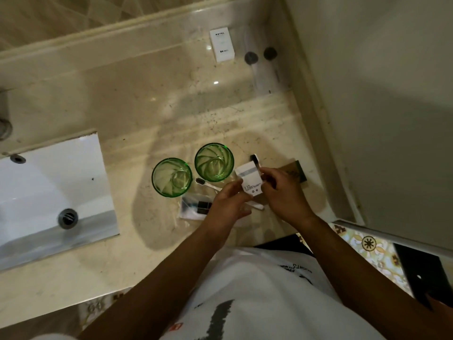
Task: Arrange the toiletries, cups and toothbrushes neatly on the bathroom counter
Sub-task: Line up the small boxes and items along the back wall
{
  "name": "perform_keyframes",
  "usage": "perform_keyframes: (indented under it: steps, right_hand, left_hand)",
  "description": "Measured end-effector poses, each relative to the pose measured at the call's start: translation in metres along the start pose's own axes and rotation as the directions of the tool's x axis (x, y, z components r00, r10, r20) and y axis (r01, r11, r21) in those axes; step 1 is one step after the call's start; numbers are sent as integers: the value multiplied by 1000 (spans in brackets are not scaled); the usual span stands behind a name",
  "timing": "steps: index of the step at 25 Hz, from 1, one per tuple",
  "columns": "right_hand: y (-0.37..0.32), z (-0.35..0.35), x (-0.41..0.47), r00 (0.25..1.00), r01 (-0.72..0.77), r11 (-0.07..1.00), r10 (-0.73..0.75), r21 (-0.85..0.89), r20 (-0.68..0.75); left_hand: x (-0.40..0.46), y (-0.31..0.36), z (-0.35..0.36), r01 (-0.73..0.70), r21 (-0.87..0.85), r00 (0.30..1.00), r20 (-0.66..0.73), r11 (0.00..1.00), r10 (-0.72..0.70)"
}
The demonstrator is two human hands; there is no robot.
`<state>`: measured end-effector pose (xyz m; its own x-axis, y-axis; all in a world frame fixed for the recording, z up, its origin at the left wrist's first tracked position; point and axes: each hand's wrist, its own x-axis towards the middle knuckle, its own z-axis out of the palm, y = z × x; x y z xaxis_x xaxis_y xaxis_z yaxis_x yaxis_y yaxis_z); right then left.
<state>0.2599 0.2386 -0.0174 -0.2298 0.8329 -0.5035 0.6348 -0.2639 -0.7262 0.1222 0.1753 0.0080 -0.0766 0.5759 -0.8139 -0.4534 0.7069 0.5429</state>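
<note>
Beige marble counter (147, 99), glossy, with bright points of reflected light and soft shadows. White rectangular sink (49, 182) set in at left, metal drain (68, 218) near its front. Plain pale wall (380, 94) at right. Patterned floor tiles (367, 246) at lower right.

A white rectangular sink (51, 190) is sitting recessed at the left, its round metal drain (68, 218) showing near the front wall and a small overflow hole (17, 158) near the back. Patterned floor tiles (372, 249) are showing at lower right, beside a plain white wall (380, 94).
</note>
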Motion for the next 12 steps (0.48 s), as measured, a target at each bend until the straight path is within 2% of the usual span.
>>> perform_keyframes:
  steps: [4,6,9,12]
  right_hand:
    - [-7,-16,-6,996,-52,997,56,62,-69]
    - [-15,-25,-9,993,-66,985,81,162,-89]
    - [-32,-35,-15,996,-69,942,81,329,-23]
    - [-51,-38,-22,998,-25,918,0,397,64]
  left_hand:
    - [-9,0,5,-61,56,998,26,997,59]
    - [-12,2,7,-82,30,996,36,996,81]
    - [-16,10,14,-94,-31,993,68,995,96]
    - [-22,22,18,-131,-59,988,77,990,136]
